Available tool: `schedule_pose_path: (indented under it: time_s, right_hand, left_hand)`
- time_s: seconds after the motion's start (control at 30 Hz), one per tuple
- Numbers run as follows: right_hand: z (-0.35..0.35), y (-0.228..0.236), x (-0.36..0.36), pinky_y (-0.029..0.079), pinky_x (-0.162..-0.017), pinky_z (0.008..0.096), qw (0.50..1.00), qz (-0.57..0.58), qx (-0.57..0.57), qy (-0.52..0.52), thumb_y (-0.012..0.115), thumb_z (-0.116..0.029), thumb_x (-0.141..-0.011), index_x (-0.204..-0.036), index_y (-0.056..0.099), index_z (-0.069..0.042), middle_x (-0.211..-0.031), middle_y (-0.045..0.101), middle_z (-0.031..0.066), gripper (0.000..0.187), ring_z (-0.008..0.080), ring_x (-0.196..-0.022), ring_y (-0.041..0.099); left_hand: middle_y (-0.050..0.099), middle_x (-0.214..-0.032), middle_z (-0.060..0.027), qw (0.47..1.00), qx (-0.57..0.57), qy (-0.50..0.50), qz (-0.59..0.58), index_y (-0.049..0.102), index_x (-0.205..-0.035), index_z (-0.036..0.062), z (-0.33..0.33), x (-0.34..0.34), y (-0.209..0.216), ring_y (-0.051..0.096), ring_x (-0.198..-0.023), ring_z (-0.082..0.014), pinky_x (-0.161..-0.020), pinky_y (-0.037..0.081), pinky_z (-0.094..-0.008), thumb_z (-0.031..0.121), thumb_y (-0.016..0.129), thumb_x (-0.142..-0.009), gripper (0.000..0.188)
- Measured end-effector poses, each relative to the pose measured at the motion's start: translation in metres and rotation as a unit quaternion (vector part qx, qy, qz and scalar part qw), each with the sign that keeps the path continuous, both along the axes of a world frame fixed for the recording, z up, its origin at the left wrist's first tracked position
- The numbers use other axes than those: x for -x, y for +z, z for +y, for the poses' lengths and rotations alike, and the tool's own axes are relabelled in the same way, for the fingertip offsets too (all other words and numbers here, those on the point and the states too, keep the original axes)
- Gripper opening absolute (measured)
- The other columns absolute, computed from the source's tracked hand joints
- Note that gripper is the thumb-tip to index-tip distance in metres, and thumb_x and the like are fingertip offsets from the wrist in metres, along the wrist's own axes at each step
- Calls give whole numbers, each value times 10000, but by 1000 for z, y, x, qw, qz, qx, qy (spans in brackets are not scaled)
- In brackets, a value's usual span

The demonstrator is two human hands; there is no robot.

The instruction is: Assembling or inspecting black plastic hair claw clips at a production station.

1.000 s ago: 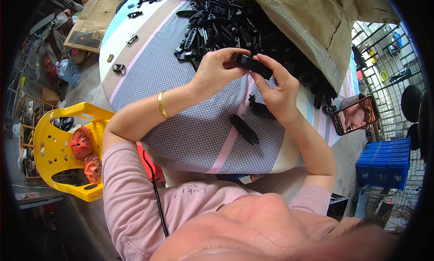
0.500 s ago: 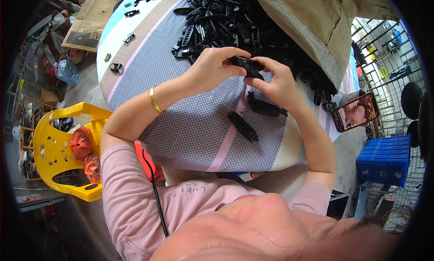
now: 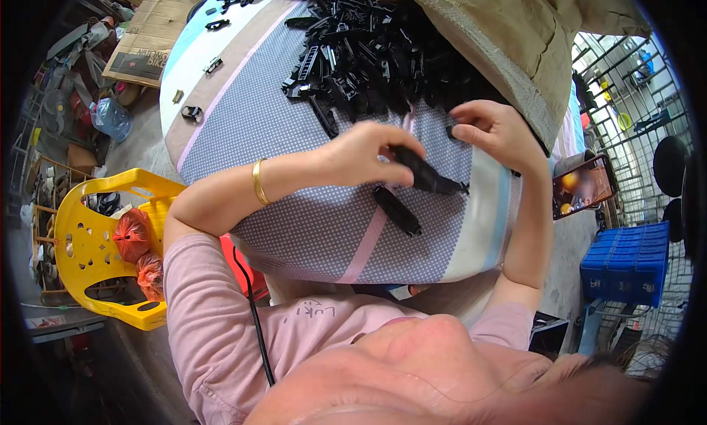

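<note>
While left hand (image 3: 364,154) clamps black part (image 3: 427,176), right hand (image 3: 499,134) fingertips hidden in pile (image 3: 383,57); grip unclear.

Bright, even daylight, soft shadows under the black plastic parts (image 3: 383,57), strong fisheye bending and dark vignette beyond the yellow chair (image 3: 88,248), blurred near the lower edge.

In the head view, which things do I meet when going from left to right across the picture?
Yellow plastic chair → gold bangle → left hand → black plastic part it holds → right hand → phone → blue crate.
</note>
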State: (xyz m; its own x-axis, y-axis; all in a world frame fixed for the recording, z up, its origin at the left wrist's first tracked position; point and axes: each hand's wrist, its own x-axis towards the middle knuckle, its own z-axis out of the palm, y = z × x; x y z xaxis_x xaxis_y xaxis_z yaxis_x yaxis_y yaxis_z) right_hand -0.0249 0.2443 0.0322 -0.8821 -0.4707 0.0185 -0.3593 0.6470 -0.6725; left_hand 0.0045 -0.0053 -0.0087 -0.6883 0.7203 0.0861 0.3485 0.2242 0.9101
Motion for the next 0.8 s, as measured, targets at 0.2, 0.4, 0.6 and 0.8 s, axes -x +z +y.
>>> schedule_pose_path:
  time_s: [0.2, 0.4, 0.6, 0.8]
  right_hand:
    - [15, -20, 2, 471, -735, 376, 949, 175, -257, -45, 763, -242, -585, -953, 663, -49, -824, 639, 122, 428, 290, -807, 605]
    - [-7, -19, 0, 483, -727, 322, 960, 204, -189, -27, 718, -178, -660, -887, 674, -21, -805, 629, 123, 279, 257, -780, 606]
    - [-22, -21, -1, 479, -670, 243, 990, 65, 124, -14, 686, -143, -780, -1070, 595, -42, -881, 611, 58, 320, 110, -717, 567]
    - [-42, -21, -17, 484, -644, 225, 936, -10, 352, 26, 689, -90, -796, -1030, 533, -17, -851, 603, 48, 290, 102, -747, 581]
  left_hand:
    - [574, -1137, -93, 882, 162, 194, 397, 629, -1067, 67, -23, 60, 5, 518, -1067, -259, -893, 452, -357, 32, 647, -760, 310]
    - [607, -1070, -69, 816, 251, 226, 469, 634, -1042, 76, -73, 108, -9, 528, -1047, -250, -905, 453, -344, 9, 628, -763, 287]
    - [601, -922, -68, 797, 258, 211, 504, 602, -1096, 56, -58, 91, 3, 530, -927, -239, -823, 460, -326, 60, 649, -768, 331]
    - [606, -859, -73, 966, 7, 252, 53, 594, -1004, -12, -20, 61, 9, 577, -823, -158, -751, 481, -265, 210, 630, -824, 288]
